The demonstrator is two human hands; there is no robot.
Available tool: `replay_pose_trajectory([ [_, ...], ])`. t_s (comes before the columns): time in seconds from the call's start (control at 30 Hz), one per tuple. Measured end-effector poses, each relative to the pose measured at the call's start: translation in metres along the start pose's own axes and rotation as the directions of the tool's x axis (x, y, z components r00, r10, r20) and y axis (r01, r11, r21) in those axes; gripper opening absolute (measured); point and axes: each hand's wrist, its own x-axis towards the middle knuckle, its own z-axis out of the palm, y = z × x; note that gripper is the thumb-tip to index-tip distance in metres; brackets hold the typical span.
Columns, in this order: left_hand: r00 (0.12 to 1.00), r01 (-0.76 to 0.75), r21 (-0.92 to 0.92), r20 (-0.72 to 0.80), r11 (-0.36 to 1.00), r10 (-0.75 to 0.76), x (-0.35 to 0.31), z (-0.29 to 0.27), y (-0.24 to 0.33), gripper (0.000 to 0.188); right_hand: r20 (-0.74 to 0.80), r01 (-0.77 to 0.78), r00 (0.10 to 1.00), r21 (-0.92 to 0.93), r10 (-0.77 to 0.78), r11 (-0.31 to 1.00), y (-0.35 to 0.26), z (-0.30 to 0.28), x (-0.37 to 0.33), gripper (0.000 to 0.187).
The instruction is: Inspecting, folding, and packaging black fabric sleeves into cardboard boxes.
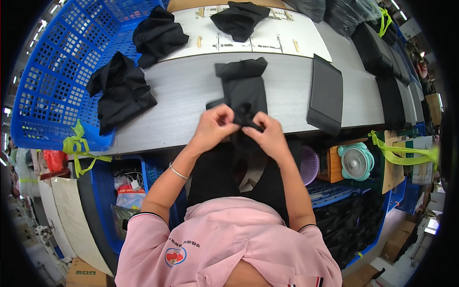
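Note:
A black fabric piece [245, 93] lies on the grey table [181, 103] in front of me, its far end spread on the tabletop and its near end bunched at the front edge. My left hand [213, 128] pinches the bunched cloth between thumb and fingers. Close beside it, my right hand [268, 137] grips the same cloth, thumb and fingers pressed together. The exact spot under the fingertips is partly hidden in dark folds. To the right, a flat, dark rectangular piece [326, 95] rests apart from both hands.
A blue plastic crate [45, 95] stands at the left, with crumpled black cloth [122, 93] at its side and another black bundle [160, 36] behind. A marked white board [191, 48] carries more black cloth [240, 20]. Dark stacks [377, 50] line the right; a small teal fan [356, 161] sits below.

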Motion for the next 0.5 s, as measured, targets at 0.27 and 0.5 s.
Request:
replay_pose_trajectory([
  [0.27,0.820,-0.189,0.183,-0.511,0.965,0.257,0.013,0.020,-0.003,0.041,-0.386,-0.054,0.921,0.000,0.050,0.999,0.012,-0.019,0.013,0.024],
  [0.5,0.794,-0.157,0.147,-0.570,0.977,0.213,0.017,0.034,-0.029,0.036,-0.258,0.191,0.935,-0.208,-0.242,0.959,0.016,-0.019,-0.009,0.045],
])
